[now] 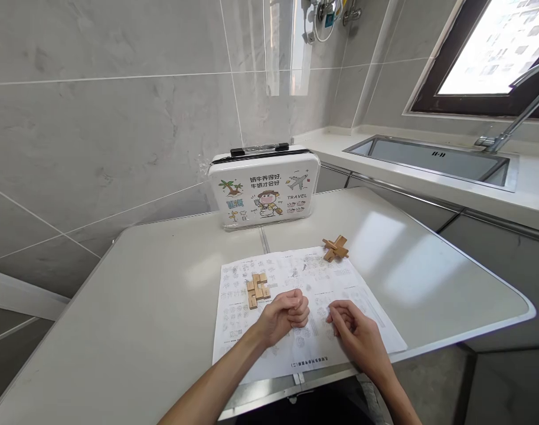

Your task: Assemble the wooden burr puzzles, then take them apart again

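My left hand (284, 316) rests on a printed instruction sheet (296, 313), its fingers curled into a loose fist with nothing showing in it. My right hand (355, 333) lies beside it on the same sheet, fingers curled under, nothing visible in them. Just left of and beyond my left hand sits a cluster of wooden puzzle blocks (257, 290) on the sheet. A second wooden puzzle (335, 248), shaped like a cross, lies at the sheet's far right corner.
The sheet lies on a white folding table (140, 307). A small white case (264, 188) with cartoon prints stands at the table's far edge against the tiled wall. A steel sink (428, 156) and tap (517, 115) are at the right, under a window.
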The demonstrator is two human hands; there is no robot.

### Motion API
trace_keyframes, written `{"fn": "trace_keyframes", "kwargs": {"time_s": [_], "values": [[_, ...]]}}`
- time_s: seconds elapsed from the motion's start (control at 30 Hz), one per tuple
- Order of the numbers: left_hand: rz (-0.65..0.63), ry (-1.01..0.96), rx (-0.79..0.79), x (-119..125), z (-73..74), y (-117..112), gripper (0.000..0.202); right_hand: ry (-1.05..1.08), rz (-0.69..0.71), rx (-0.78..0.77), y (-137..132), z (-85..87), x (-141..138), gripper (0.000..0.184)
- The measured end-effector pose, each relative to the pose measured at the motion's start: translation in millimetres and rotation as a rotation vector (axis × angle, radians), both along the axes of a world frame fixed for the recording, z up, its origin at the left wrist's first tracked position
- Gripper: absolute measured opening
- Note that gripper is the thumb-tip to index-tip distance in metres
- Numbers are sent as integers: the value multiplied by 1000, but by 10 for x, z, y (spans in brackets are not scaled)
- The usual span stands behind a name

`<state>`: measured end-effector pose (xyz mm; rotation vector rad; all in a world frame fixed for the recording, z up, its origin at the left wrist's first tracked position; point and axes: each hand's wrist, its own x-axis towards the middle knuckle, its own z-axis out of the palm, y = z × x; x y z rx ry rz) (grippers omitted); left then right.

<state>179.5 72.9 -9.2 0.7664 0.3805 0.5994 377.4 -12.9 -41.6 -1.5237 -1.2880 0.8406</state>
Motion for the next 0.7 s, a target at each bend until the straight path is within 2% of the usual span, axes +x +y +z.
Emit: {"fn": "trace_keyframes", "kwargs": {"time_s": [0.33, 0.7], "values": [[-11, 28, 13, 10, 24, -13, 43, 23, 9, 0, 17, -26, 11, 49], [2, 12, 4, 6, 20, -29, 39, 9, 1, 22, -1, 3, -4, 43]]}}
